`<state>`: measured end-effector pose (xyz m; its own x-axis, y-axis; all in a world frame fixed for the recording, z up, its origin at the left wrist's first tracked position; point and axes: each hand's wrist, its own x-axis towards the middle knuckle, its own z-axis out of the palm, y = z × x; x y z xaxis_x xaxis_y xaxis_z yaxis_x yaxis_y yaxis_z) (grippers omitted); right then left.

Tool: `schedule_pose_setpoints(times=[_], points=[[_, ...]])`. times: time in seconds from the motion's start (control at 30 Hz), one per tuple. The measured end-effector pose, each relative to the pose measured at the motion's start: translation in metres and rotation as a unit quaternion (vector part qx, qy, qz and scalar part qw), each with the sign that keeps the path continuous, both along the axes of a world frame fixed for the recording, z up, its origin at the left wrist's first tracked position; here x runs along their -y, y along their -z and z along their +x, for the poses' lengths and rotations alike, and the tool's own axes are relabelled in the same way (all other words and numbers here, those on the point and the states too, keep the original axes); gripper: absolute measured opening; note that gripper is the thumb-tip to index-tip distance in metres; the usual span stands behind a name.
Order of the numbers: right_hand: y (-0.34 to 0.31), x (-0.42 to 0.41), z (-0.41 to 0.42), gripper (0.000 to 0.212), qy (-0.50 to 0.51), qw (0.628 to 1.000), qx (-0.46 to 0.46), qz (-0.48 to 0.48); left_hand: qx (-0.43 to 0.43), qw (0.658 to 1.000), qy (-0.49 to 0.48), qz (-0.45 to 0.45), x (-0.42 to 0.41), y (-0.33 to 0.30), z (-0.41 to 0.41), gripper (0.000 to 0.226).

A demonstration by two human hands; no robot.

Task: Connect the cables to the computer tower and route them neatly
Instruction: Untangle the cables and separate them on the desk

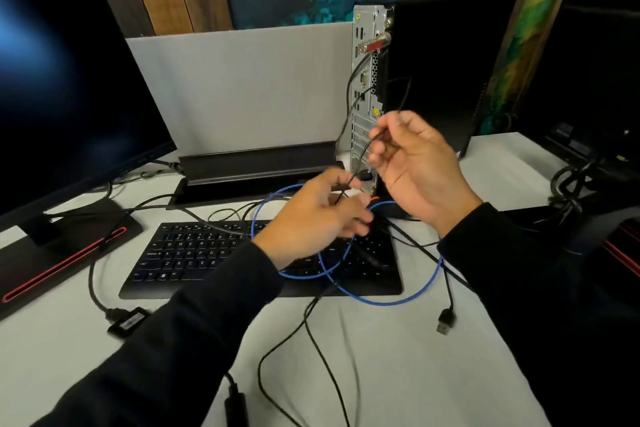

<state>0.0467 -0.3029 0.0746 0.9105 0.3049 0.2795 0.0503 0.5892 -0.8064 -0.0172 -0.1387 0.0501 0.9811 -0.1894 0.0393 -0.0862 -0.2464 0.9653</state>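
Observation:
The black computer tower (pixel 446 73) stands upright at the back right of the table, its silver rear panel (pixel 367 87) facing me with thin black cables plugged in. My right hand (pixel 415 166) is raised in front of the panel's lower part and pinches a thin black cable (pixel 363 149). My left hand (pixel 318 218) hovers over the keyboard and grips the same cable lower down. A blue network cable (pixel 381 302) lies in loops across the keyboard. A loose black USB plug (pixel 446 321) rests on the table at the right.
A black keyboard (pixel 194 260) lies mid-table. A dark monitor (pixel 69 80) on a red-trimmed base (pixel 52 274) fills the left. A grey divider panel (pixel 242 87) stands behind. Black cables and an adapter (pixel 128 321) trail over the white tabletop (pixel 415 374); a cable bundle (pixel 568 191) sits at the right.

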Motion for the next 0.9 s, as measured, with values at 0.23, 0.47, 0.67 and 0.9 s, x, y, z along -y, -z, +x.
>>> schedule_pose_setpoints(times=[0.23, 0.47, 0.67, 0.9], points=[[0.003, 0.027, 0.022, 0.016, 0.088, 0.989, -0.051, 0.111, 0.118, 0.97, -0.103, 0.188, -0.048, 0.007, -0.008, 0.026], [0.014, 0.028, 0.026, 0.025, 0.099, 0.987, -0.105, 0.073, -0.041, 0.986, -0.109, -0.119, -0.083, 0.015, -0.014, 0.036], [0.02, -0.024, -0.032, 0.042, -0.088, 0.951, 0.017, -0.296, -0.08, 0.893, -0.175, -0.406, -0.056, -0.013, -0.003, 0.037], [0.011, -0.054, -0.084, 0.033, -0.249, 0.907, 0.069, -0.333, 0.051, 0.869, -0.339, -0.356, -0.041, -0.059, 0.028, 0.029]])
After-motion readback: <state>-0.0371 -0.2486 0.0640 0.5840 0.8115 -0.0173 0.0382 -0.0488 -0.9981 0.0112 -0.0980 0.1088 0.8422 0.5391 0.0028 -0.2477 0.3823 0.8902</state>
